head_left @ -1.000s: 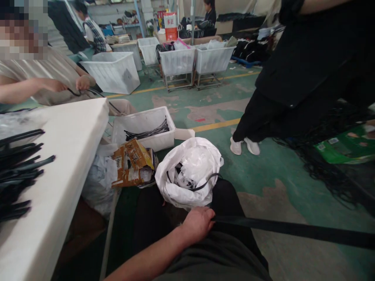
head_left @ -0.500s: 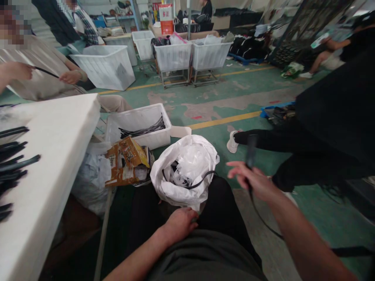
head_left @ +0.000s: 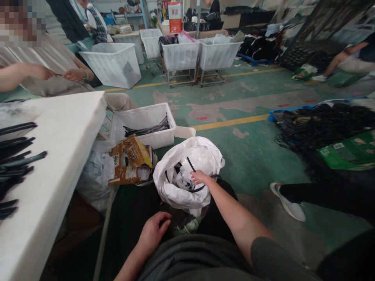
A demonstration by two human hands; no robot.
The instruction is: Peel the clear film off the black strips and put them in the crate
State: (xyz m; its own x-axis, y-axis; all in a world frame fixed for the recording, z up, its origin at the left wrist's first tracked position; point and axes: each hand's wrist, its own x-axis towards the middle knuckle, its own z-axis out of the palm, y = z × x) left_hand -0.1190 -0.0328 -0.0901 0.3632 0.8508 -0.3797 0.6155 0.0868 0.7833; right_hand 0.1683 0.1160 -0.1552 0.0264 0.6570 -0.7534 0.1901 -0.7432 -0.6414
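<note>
My right hand [head_left: 199, 177] reaches over the mouth of a white sack [head_left: 218, 156] between my knees. Its fingers are closed on a short black strip [head_left: 190, 163], which sticks up past the fingertips. Inside the sack lie crumpled clear plastic [head_left: 202, 150] and pieces of black and white scrap. A dark strap [head_left: 197, 190] runs along the sack's near inner side. Over my lap, my left hand [head_left: 154, 231] is loosely curled with a gap between thumb and forefinger, and I see nothing in it. Greenish crumpled material [head_left: 189, 226] lies to its right.
At left, a white-topped table [head_left: 73, 128] bears black strips [head_left: 22, 166]. Beyond the sack are a torn brown carton [head_left: 129, 158] and a white bin [head_left: 161, 138] with black strips. A co-worker [head_left: 49, 74] sits far left; another person's shoe [head_left: 288, 203] and dark cords [head_left: 331, 125] are at right.
My right hand has swung left from the right side to above the sack. My left hand has drawn back from the sack's near edge. The passer-by in black has moved right, uncovering the cords.
</note>
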